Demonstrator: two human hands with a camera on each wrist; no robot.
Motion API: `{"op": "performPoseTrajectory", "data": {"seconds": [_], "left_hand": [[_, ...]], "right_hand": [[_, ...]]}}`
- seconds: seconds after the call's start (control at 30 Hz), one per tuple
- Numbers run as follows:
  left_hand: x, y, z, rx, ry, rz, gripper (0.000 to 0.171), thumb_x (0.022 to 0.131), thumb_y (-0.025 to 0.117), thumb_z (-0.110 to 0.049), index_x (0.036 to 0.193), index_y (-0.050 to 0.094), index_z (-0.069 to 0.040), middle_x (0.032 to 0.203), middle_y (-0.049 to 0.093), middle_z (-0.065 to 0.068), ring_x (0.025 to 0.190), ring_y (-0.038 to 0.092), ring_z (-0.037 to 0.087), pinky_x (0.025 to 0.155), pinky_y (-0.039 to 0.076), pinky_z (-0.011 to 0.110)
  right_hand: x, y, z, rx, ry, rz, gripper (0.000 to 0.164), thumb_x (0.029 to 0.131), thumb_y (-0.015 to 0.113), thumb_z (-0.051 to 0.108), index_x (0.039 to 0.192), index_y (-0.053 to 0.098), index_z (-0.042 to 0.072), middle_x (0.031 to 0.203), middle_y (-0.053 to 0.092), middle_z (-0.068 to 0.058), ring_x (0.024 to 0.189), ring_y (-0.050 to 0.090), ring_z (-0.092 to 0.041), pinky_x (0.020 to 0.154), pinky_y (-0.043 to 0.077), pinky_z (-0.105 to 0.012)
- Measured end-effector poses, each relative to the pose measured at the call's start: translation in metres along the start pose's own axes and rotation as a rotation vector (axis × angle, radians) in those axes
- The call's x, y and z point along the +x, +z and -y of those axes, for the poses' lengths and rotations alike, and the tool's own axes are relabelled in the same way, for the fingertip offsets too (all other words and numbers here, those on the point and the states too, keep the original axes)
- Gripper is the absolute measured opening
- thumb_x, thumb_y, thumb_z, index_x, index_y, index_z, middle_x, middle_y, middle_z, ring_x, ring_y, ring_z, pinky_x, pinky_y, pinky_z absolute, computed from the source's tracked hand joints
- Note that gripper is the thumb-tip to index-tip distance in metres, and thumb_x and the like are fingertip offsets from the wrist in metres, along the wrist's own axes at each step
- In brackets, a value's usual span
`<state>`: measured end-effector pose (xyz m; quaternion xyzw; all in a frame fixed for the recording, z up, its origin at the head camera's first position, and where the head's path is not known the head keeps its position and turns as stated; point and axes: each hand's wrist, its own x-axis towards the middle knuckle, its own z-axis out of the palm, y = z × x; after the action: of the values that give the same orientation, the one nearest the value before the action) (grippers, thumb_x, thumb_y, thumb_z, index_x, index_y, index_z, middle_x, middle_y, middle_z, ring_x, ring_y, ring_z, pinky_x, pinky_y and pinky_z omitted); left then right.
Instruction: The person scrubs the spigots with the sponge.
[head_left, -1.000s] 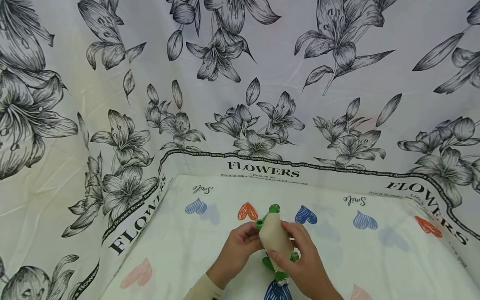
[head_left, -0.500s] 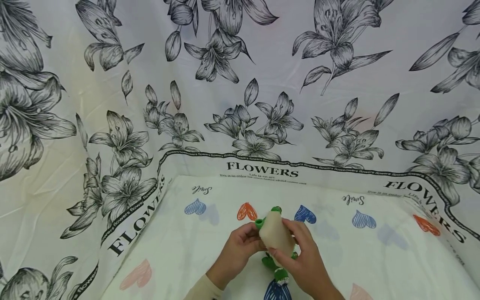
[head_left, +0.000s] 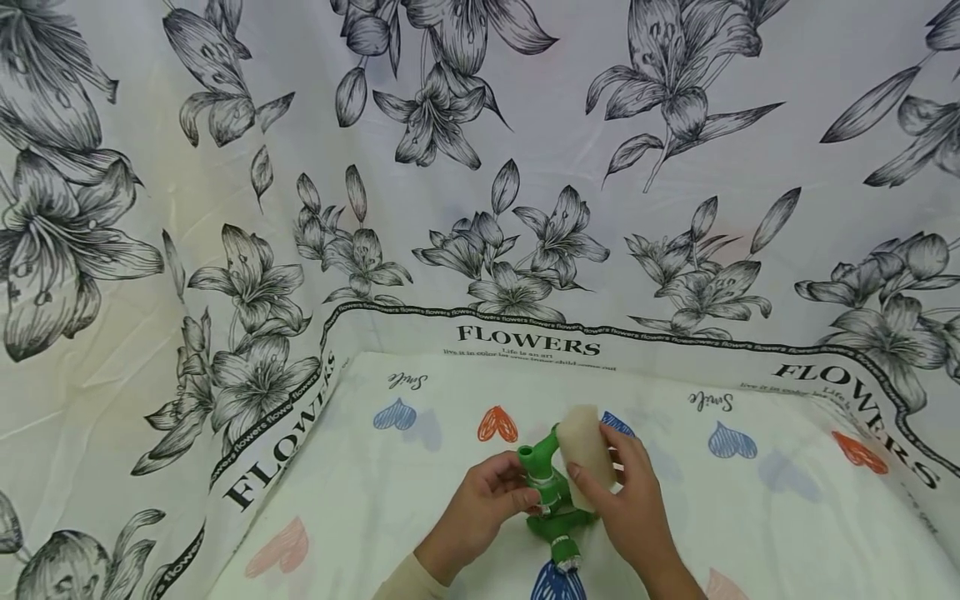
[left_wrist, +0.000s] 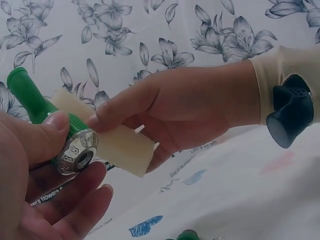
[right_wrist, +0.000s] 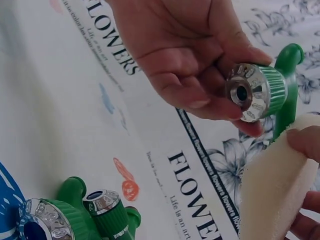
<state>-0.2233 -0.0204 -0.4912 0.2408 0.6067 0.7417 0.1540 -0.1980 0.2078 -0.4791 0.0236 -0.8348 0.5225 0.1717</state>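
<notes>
My left hand (head_left: 483, 512) pinches a green plastic fitting (left_wrist: 30, 102) with a short spout and a silver, marked ring round a central hole. In the right hand (head_left: 633, 500) is a cream sponge (head_left: 588, 454), gripped between thumb and fingers, just right of the fitting. Seen from the right wrist, the sponge (right_wrist: 275, 185) lies against or very near the fitting's green arm; whether they touch I cannot tell. Below the hands, more green pieces with silver rings (right_wrist: 105, 202) lie on the cloth.
A white cloth (head_left: 352, 533) printed with hearts covers the surface. Behind and to the left, a flower-printed curtain (head_left: 495, 108) hangs down to a "FLOWERS" border. A blue printed heart (head_left: 557, 583) shows at the front.
The sponge has moved right, off the front of the fitting, which now shows more fully in the left hand. The left hand has barely moved. The pieces below are less covered.
</notes>
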Motion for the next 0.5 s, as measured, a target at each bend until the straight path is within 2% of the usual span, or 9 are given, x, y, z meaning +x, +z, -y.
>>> {"op": "performPoseTrajectory", "data": {"seconds": [0.1, 0.2, 0.37, 0.5], "left_hand": [[-0.0004, 0.0003, -0.0002, 0.003, 0.006, 0.002, 0.036, 0.105, 0.072, -0.003, 0.138, 0.062, 0.009, 0.122, 0.072, 0.016, 0.103, 0.071, 0.019, 0.087, 0.065, 0.036], [-0.0005, 0.0001, -0.0002, 0.0, 0.013, -0.005, 0.038, 0.105, 0.072, -0.002, 0.14, 0.061, 0.009, 0.122, 0.072, 0.016, 0.101, 0.072, 0.018, 0.084, 0.065, 0.035], [0.001, -0.0008, 0.0009, -0.015, 0.01, -0.017, 0.04, 0.105, 0.072, -0.003, 0.142, 0.061, 0.009, 0.124, 0.073, 0.018, 0.102, 0.073, 0.019, 0.086, 0.064, 0.036], [0.0025, -0.0005, 0.0015, -0.012, 0.013, -0.033, 0.038, 0.105, 0.072, -0.003, 0.14, 0.063, 0.009, 0.126, 0.073, 0.02, 0.103, 0.074, 0.021, 0.089, 0.064, 0.037]], "right_hand": [[0.0006, -0.0005, -0.001, 0.032, 0.028, 0.014, 0.069, 0.099, 0.086, 0.03, 0.156, 0.054, 0.008, 0.14, 0.058, -0.008, 0.121, 0.058, -0.027, 0.098, 0.054, -0.055], [-0.0011, 0.0001, 0.0009, 0.049, 0.026, 0.041, 0.069, 0.099, 0.085, 0.032, 0.156, 0.054, 0.009, 0.14, 0.058, -0.008, 0.121, 0.059, -0.027, 0.099, 0.056, -0.052], [-0.0049, 0.0014, 0.0057, 0.09, 0.017, 0.074, 0.067, 0.1, 0.084, 0.032, 0.156, 0.055, 0.011, 0.14, 0.057, -0.006, 0.122, 0.059, -0.026, 0.1, 0.057, -0.043], [-0.0077, 0.0033, 0.0076, 0.111, 0.008, 0.081, 0.064, 0.1, 0.084, 0.03, 0.155, 0.055, 0.014, 0.139, 0.057, -0.004, 0.121, 0.06, -0.024, 0.099, 0.057, -0.043]]}}
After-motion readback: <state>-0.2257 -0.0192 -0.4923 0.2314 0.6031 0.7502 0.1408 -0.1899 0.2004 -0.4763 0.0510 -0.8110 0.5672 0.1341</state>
